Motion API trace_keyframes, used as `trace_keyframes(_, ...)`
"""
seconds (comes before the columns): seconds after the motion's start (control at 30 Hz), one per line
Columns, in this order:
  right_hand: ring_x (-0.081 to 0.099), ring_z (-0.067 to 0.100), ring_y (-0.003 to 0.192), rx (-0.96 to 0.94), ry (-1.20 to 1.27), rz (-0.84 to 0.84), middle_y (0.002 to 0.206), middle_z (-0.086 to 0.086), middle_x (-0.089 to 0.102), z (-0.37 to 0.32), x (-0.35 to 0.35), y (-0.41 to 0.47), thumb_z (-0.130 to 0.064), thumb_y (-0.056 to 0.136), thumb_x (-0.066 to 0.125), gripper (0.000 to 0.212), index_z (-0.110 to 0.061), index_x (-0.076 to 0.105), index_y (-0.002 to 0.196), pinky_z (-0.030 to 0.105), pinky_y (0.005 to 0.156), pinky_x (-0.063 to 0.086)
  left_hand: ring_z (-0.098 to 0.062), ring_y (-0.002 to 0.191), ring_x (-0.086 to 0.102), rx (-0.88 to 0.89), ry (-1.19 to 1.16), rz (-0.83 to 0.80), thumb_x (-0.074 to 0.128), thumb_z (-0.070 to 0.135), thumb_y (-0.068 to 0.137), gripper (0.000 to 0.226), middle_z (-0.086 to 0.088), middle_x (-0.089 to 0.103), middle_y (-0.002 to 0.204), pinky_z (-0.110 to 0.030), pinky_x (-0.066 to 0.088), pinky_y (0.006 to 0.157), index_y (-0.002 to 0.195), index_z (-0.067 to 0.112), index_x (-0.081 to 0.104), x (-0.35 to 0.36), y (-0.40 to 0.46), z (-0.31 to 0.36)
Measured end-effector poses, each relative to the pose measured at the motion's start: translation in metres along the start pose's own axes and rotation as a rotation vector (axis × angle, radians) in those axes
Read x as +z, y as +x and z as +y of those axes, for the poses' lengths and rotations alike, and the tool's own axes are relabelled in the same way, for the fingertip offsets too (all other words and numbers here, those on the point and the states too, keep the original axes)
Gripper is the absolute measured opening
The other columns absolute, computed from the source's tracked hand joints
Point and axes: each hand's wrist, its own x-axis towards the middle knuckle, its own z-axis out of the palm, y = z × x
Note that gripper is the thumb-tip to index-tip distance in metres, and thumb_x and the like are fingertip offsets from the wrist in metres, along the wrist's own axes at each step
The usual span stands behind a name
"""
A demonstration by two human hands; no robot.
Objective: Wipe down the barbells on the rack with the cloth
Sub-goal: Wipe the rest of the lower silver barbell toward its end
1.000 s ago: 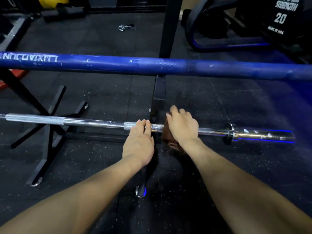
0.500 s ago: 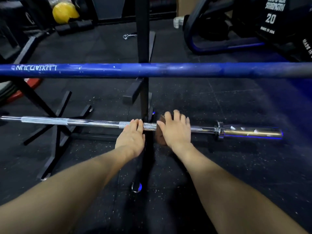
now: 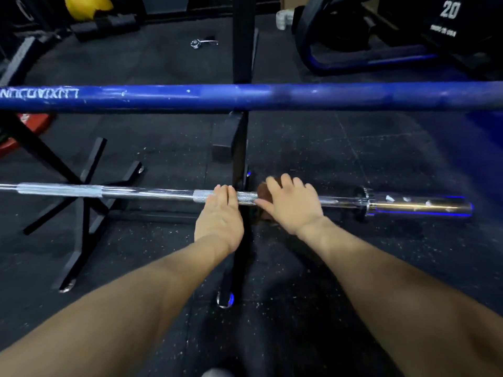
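Observation:
A chrome barbell lies across the low hooks of a black rack, running left to right. My left hand grips its knurled part just left of the rack post. My right hand presses a brown cloth around the shaft just right of the post; most of the cloth is hidden under the palm. The bar's shiny sleeve sticks out on the right. A blue barbell with white lettering rests higher on the rack, across the whole view.
Black rubber flooring lies below. A black cross-shaped stand is at the left, a red plate behind it. A black-and-blue machine frame with a 20 plate stands back right. A spring collar and yellow ball lie farther back.
The view has shifted slightly; both hands stay on the chrome bar. My right hand with the cloth has slid a little along the shaft near the rack post.

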Motion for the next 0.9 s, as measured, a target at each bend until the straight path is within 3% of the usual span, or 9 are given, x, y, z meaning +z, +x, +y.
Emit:
trace_keyframes(0.1, 0.054, 0.033, 0.109, 0.072, 0.221, -0.150, 0.119, 0.009, 0.056, 0.005, -0.012, 0.019, -0.052, 0.098, 0.030, 0.042, -0.021, 0.048, 0.120, 0.040, 0.080, 0.041, -0.022, 0.144, 0.006, 0.003, -0.039, -0.010, 0.022, 0.017, 0.102, 0.054, -0.004, 0.002, 0.157, -0.028, 0.009, 0.115, 0.150, 0.005, 0.000, 0.000, -0.001, -0.003)
trace_keyframes(0.17, 0.056, 0.034, 0.106, 0.126, 0.299, -0.164, 0.117, 0.010, 0.059, -0.001, -0.011, 0.021, -0.046, 0.100, 0.030, 0.037, -0.022, 0.052, 0.118, 0.040, 0.079, 0.041, -0.021, 0.144, 0.005, -0.001, -0.034, -0.003, 0.023, 0.016, 0.102, 0.054, -0.004, 0.001, 0.157, -0.027, 0.007, 0.115, 0.150, 0.006, 0.000, -0.001, -0.003, -0.002)
trace_keyframes(0.3, 0.055, 0.036, 0.104, 0.085, 0.024, 0.215, 0.114, 0.017, 0.056, -0.007, 0.023, -0.026, -0.047, 0.086, 0.051, 0.056, -0.021, 0.047, 0.136, 0.046, 0.093, 0.044, -0.021, 0.144, 0.006, 0.006, -0.035, 0.046, 0.023, 0.018, 0.102, 0.055, -0.003, 0.003, 0.156, -0.027, 0.005, 0.116, 0.150, 0.006, 0.000, 0.003, -0.001, -0.003)
trace_keyframes(0.4, 0.055, 0.034, 0.089, -0.018, -0.007, 0.303, 0.101, 0.015, 0.056, 0.011, 0.030, -0.022, -0.052, 0.083, 0.050, 0.060, -0.021, 0.050, 0.134, 0.042, 0.081, 0.047, -0.020, 0.144, 0.003, 0.012, -0.047, 0.054, 0.023, 0.018, 0.102, 0.054, -0.003, 0.003, 0.157, -0.027, 0.003, 0.116, 0.150, 0.007, 0.000, 0.005, 0.000, -0.003)
trace_keyframes(0.47, 0.052, 0.032, 0.088, -0.065, -0.024, 0.228, 0.102, 0.012, 0.053, 0.017, 0.020, -0.012, -0.057, 0.086, 0.037, 0.061, -0.023, 0.048, 0.136, 0.041, 0.076, 0.044, -0.020, 0.145, 0.001, 0.021, -0.065, 0.065, 0.023, 0.018, 0.102, 0.054, -0.003, 0.002, 0.157, -0.027, 0.002, 0.116, 0.150, 0.007, 0.000, 0.007, 0.001, -0.006)
trace_keyframes(0.57, 0.046, 0.030, 0.105, -0.074, 0.034, 0.021, 0.117, 0.009, 0.047, 0.017, 0.004, -0.007, -0.057, 0.094, 0.029, 0.055, -0.029, 0.036, 0.141, 0.040, 0.087, 0.038, -0.020, 0.145, 0.000, 0.024, -0.086, 0.056, 0.022, 0.020, 0.103, 0.054, -0.003, 0.001, 0.158, -0.026, 0.002, 0.116, 0.150, 0.007, 0.000, 0.007, 0.000, -0.006)
trace_keyframes(0.7, 0.050, 0.032, 0.112, 0.134, 0.329, -0.060, 0.120, 0.010, 0.055, 0.009, -0.011, 0.014, -0.046, 0.102, 0.022, 0.043, -0.029, 0.046, 0.133, 0.042, 0.090, 0.038, -0.020, 0.143, 0.010, 0.016, -0.136, 0.108, 0.028, 0.017, 0.101, 0.054, -0.004, 0.010, 0.156, -0.027, 0.003, 0.117, 0.150, 0.008, 0.009, 0.004, -0.009, -0.008)
trace_keyframes(0.8, 0.049, 0.029, 0.110, 0.132, 0.231, 0.117, 0.120, 0.007, 0.053, 0.007, 0.005, -0.008, -0.042, 0.102, 0.030, 0.040, -0.030, 0.044, 0.138, 0.041, 0.096, 0.037, -0.019, 0.136, 0.022, 0.105, -0.158, 0.245, 0.037, 0.012, 0.094, 0.056, 0.001, 0.021, 0.152, -0.027, 0.011, 0.116, 0.148, 0.012, 0.021, 0.006, -0.017, -0.001)
trace_keyframes(0.9, 0.049, 0.033, 0.115, 0.103, 0.191, 0.322, 0.121, 0.012, 0.052, 0.015, 0.029, -0.042, -0.033, 0.096, 0.044, 0.043, -0.028, 0.047, 0.138, 0.049, 0.107, 0.032, -0.020, 0.132, 0.027, 0.174, -0.238, 0.259, 0.039, 0.012, 0.095, 0.054, 0.004, 0.025, 0.150, -0.024, 0.017, 0.112, 0.147, 0.014, 0.026, 0.013, -0.007, 0.009)
